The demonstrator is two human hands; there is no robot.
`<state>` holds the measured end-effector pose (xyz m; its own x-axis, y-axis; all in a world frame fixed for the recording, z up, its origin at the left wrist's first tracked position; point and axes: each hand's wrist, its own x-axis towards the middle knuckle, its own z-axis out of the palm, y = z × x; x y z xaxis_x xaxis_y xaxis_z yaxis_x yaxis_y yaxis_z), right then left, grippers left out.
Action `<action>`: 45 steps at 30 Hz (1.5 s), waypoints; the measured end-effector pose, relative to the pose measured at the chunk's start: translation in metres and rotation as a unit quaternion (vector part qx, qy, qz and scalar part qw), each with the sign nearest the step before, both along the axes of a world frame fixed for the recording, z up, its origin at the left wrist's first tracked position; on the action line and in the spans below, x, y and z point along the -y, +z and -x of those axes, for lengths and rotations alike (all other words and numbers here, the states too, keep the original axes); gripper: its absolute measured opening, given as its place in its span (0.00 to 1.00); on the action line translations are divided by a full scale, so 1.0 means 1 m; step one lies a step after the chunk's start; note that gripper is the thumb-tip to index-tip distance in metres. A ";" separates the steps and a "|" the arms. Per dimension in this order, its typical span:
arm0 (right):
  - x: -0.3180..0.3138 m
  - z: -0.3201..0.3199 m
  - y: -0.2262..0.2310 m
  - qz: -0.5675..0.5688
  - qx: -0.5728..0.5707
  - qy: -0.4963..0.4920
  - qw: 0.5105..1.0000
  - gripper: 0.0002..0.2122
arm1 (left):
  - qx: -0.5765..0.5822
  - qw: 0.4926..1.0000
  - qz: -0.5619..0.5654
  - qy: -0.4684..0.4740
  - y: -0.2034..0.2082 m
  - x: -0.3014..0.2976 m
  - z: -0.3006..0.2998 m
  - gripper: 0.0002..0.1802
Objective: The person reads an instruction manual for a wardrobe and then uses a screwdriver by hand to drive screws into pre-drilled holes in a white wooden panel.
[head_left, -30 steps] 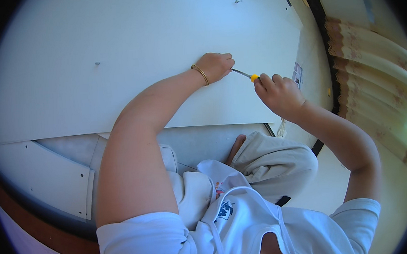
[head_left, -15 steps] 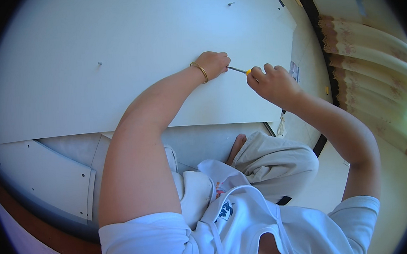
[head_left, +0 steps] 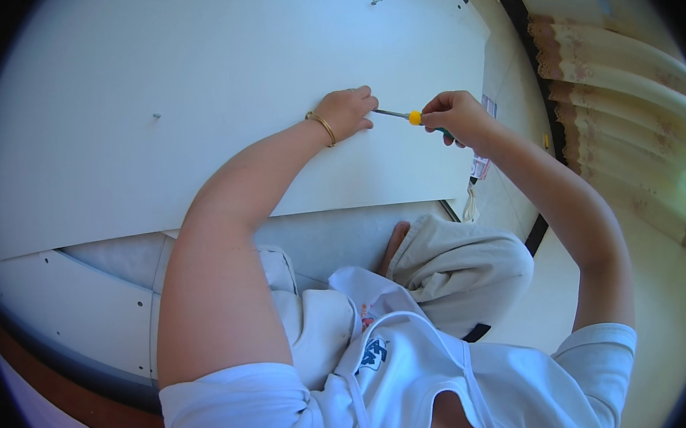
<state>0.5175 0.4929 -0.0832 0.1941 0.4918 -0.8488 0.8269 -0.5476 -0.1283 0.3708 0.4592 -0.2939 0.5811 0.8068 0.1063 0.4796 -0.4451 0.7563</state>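
Screwdriver (head_left: 408,117) work, this: going from my left, the big white panel (head_left: 191,89) lies flat across the floor in front of my crossed legs, broad and stiff, awkward to shift, I'd judge, and smooth enough to slide if leaned on. My left hand (head_left: 348,112), gold bangle (head_left: 322,127) at the wrist, rests on the panel with its fingers (head_left: 363,101) curled together around the tip of the thin metal shaft, steadying it there. To the right, the tool runs nearly level to its yellow collar and green handle, which my right hand (head_left: 454,117) wraps, fingers closed tight on the grip. It looks light, rigid and slim; the handle is the place to hold, since the bare shaft would likely slip. Curtains (head_left: 628,83) hang far right.
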 end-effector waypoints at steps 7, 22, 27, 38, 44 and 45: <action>0.016 -0.007 0.006 -0.260 -0.051 0.712 0.650 0.17 | -0.044 0.999 -0.013 0.025 -0.005 -0.005 -0.004 0.06; 0.008 0.009 -0.001 -0.078 0.027 0.226 0.971 0.13 | -0.016 0.999 0.009 0.031 -0.003 0.001 -0.005 0.08; 0.004 0.006 0.003 -0.100 0.050 0.278 0.954 0.17 | -0.022 1.000 -0.007 0.020 0.003 -0.007 -0.005 0.08; 0.029 -0.007 0.002 -0.294 0.103 0.856 0.414 0.17 | -0.011 1.000 0.009 0.015 -0.006 -0.006 -0.001 0.06; 0.041 -0.003 0.002 -0.259 0.117 0.695 0.661 0.13 | 0.044 0.998 0.037 0.022 -0.004 -0.002 0.003 0.18; 0.036 -0.001 0.001 -0.207 0.103 0.647 0.726 0.12 | 0.048 0.998 0.034 0.021 -0.003 -0.002 0.003 0.20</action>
<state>0.5188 0.4566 -0.0824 -0.5565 0.5803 -0.5945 0.6392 0.7562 0.1398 0.3674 0.4613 -0.2974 0.5367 0.8372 0.1048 0.4206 -0.3731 0.8270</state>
